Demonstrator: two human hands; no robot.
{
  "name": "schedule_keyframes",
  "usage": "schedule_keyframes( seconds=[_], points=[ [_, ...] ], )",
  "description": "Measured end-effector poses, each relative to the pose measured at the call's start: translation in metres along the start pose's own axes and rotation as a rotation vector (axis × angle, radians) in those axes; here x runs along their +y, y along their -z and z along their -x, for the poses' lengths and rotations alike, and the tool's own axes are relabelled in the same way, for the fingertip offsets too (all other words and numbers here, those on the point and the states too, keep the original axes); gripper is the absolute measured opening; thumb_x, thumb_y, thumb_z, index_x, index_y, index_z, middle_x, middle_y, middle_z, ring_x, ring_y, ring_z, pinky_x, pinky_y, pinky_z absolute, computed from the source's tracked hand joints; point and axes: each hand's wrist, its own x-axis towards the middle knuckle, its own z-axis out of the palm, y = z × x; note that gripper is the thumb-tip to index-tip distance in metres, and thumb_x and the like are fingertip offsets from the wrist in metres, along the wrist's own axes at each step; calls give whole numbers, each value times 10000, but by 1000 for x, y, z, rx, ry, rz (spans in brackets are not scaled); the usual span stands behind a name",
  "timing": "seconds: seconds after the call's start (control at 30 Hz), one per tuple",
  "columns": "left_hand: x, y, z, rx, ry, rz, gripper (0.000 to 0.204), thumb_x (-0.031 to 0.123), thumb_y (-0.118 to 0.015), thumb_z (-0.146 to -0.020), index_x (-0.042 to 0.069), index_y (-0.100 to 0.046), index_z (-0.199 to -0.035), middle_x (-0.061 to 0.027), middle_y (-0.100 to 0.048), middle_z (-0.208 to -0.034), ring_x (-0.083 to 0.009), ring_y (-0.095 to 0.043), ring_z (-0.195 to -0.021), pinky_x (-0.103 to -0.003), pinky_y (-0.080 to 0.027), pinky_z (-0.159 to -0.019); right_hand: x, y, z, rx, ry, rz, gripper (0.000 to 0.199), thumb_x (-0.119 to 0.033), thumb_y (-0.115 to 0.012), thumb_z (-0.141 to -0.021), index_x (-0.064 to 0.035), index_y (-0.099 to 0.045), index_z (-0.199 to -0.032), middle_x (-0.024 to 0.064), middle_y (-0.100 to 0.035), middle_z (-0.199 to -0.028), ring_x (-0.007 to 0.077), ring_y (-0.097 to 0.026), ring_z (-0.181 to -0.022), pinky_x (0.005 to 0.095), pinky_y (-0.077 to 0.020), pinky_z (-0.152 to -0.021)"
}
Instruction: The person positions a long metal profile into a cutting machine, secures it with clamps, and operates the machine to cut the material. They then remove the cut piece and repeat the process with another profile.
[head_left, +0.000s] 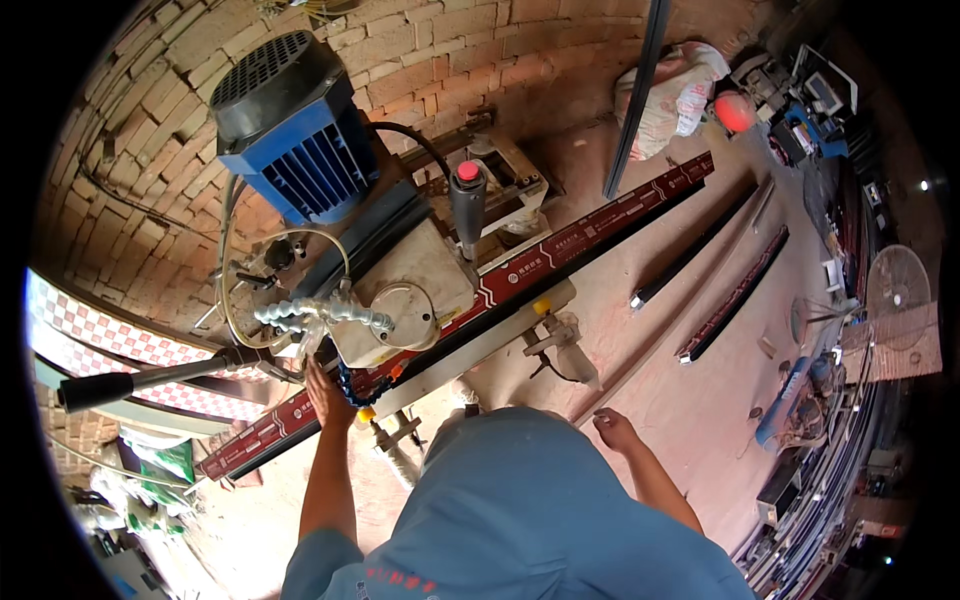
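A long profile with dark red printed film and a black lower edge lies across the bed of a cutting machine, running from lower left to upper right. My left hand rests against this profile beside the machine's pale housing, fingers stretched out and partly hidden by a clear hose. Away from the machine, my right hand hangs low at my right side, its fingers curled in with nothing visible in them. Above the housing stands a blue motor. A lever with a black grip sticks out to the left.
A grey handle with a red button rises behind the profile. Two clamp cylinders stick out at the bed's front. More dark profiles lie on the floor to the right, near a fan. A brick wall stands behind.
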Motion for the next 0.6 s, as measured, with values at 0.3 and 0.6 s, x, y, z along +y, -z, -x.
schedule_keyframes(
  seconds=[0.3,0.6],
  points=[
    [-30,7,14,63,9,50,1038,470,-918,-460,-10,-424,-1237,-186,-544,-1152,-360,-466,-1161,-486,-333,-1057,29,38,18,-97,-1,158,389,-307,-587,-904,-50,-643,-1190,193,-687,-1098,317,-675,-975,381,-531,-869],
    [-44,-3,23,62,48,15,1165,620,-876,-446,38,-420,-1346,-199,-559,-1229,-382,-489,-1205,-519,-346,-1070,52,85,35,-174,-28,339,391,-297,-582,-921,-22,-629,-1196,191,-679,-1125,310,-668,-996,380,-525,-884]
  ],
)
